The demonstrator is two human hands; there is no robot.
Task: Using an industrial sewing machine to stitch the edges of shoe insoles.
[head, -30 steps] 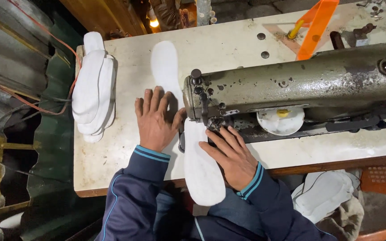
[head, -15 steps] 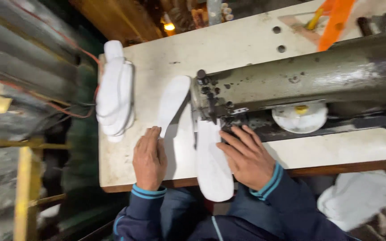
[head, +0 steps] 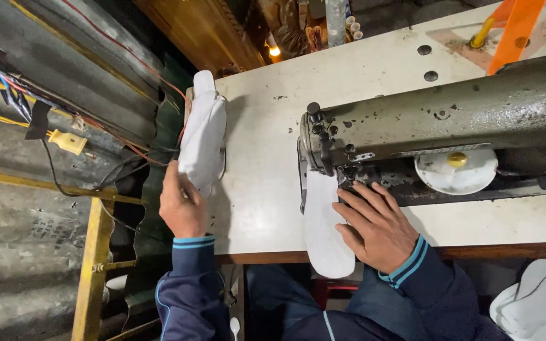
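Head view, looking straight down on a pale worktable [head: 266,208] with a grey-green sewing machine [head: 450,120] lying across its right half.

Left hand [head: 181,205] at about nine o'clock, out at the table's left edge, fingers curled around the lower end of a stack of white insoles [head: 202,136]; stack running up toward eleven o'clock, resting partly on the table edge. Dark blue sleeve with light blue cuff stripes trailing down toward seven o'clock.

Right hand [head: 377,230] just below centre, at about five o'clock from the machine's needle end, fingers spread open and pressed flat, not gripping. Fingertips resting on the machine bed beside the needle, palm edge touching a single white insole [head: 325,230]. That insole lying lengthwise, top end tucked under the machine head, bottom end hanging over the table's near edge toward six o'clock.

White bobbin winder disc with a yellow centre [head: 456,169] under the machine arm at three o'clock. Orange plastic strip [head: 516,31] at one o'clock. Small glowing lamp [head: 275,50] at twelve o'clock. Corrugated metal sheet [head: 39,126] with loose wires and a yellow frame [head: 90,265] filling the left side. More white pieces [head: 538,303] heaped at four o'clock, below the table.
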